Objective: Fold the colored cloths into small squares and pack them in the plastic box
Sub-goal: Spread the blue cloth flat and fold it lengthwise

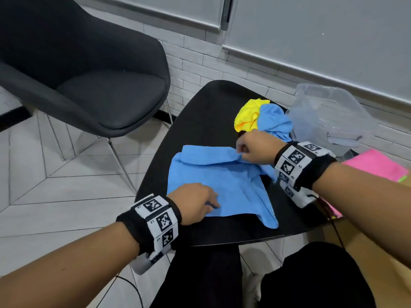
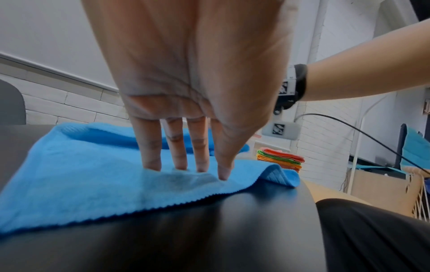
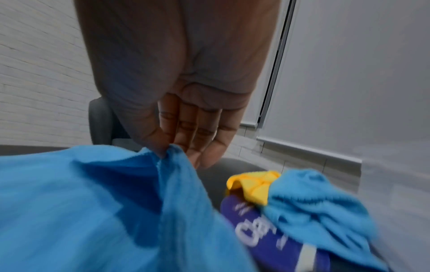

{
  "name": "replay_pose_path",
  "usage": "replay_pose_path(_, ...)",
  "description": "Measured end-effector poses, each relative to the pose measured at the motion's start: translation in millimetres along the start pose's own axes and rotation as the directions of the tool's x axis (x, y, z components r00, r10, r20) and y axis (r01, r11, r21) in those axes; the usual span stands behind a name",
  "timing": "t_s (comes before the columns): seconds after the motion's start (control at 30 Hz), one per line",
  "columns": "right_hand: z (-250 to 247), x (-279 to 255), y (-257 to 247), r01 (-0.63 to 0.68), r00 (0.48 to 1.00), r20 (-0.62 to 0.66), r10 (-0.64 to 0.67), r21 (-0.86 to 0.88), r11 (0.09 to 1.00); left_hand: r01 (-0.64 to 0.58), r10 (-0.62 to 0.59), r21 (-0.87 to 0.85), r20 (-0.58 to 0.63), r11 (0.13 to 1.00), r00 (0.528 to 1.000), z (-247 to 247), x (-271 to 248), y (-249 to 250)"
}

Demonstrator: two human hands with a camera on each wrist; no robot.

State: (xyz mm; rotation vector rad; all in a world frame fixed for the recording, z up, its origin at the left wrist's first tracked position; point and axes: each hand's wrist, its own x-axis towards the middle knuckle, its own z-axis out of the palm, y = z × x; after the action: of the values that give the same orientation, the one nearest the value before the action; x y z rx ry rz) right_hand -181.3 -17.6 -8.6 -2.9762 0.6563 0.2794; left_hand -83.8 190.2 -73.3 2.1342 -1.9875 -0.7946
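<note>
Upper left of the head view, a dark grey armchair (image 1: 89, 74) stands on thin metal legs over pale herringbone floor tiles (image 1: 55, 185). Centre frame, the black bench (image 1: 206, 112) fills the middle ground, rounded at its far edge. Behind it runs a white brick wall (image 1: 195, 63), with grey roller blinds (image 1: 322, 30) hanging across the top right. In the right wrist view, low and right of centre, a purple item with white lettering (image 3: 263, 231) shows, its text too blurred to read. A black cable (image 2: 363, 132) arcs across the right of the left wrist view.
</note>
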Motion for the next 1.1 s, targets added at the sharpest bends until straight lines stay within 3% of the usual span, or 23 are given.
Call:
replay_pose_path(0.1, -24.3, 30.3, 13.3, -0.027, 0.995, -0.095, 0.028, 0.014, 1.0, -0.012, 0.012, -0.005, 0.01, 1.0, 1.0, -4.2, -0.8, 0.1)
replay_pose_path(0.23, -21.7, 68.7, 26.3, -0.097, 0.988, -0.116, 0.097, 0.013, 0.995, -0.011, 0.011, -0.01, 0.01, 1.0, 1.0, -4.3, -4.1, 2.5)
replay_pose_path(0.4, 18.9, 89.5, 32.3, -0.164, 0.986, -0.022, 0.163, -0.125, 0.978, 0.002, -0.002, -0.009, 0.009, 1.0, 1.0, 3.4, -5.3, 0.1)
replay_pose_path(0.57, 35.2, 82.2, 29.3, -0.139, 0.99, -0.049, 0.133, -0.143, 0.98, -0.003, 0.003, 0.017, 0.021, 1.0, 1.0, 3.4, -4.4, -3.8)
replay_pose_path(0.7, 24.9, 45.3, 20.6, -0.043, 0.996, -0.084, 0.038, -0.062, 0.997, -0.012, 0.012, 0.011, 0.012, 1.0, 1.0, 0.7, -4.7, -3.6)
replay_pose_path(0.8, 32.2, 8.8, 10.5, 0.007, 1.0, 0.014, -0.007, 0.005, 1.0, -0.017, 0.017, 0.013, 0.007, 1.0, 1.0, 0.6, -5.2, -2.0)
replay_pose_path(0.87, 43.0, -12.0, 8.5, 0.009, 0.99, 0.139, -0.003, -0.045, 0.999, -0.01, 0.01, 0.013, 0.003, 1.0, 1.0, 1.2, -5.5, -0.3)
replay_pose_path(1.1, 54.2, -60.9, 38.0, -0.143, 0.889, 0.413, 0.199, -0.163, 0.976, -0.001, 0.001, -0.011, 0.02, 1.0, 1.0, 6.0, -16.0, 8.4)
